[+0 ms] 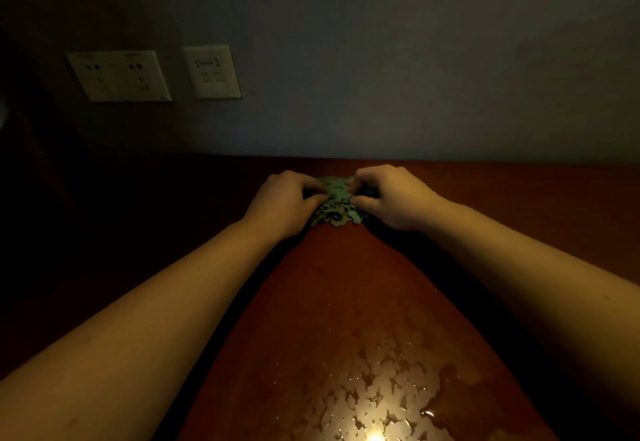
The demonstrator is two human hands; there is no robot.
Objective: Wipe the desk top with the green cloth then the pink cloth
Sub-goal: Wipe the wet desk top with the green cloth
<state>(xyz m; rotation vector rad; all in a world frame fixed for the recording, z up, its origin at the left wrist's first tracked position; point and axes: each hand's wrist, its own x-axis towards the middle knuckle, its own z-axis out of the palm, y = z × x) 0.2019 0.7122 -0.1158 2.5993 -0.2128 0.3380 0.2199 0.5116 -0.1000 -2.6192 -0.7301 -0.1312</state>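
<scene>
The left hand and the right hand bunch a crumpled green cloth at the far side of a reddish-brown wooden table.

Each hand takes the cloth from its own side, and the fingers are curled and pinch the fabric between them. The cloth lies on the table, close to the grey wall. Nearer to the person, a wet patch on the table shines under a small spot of light. On the wall at the left, two white socket plates sit side by side. The room is dim.
</scene>
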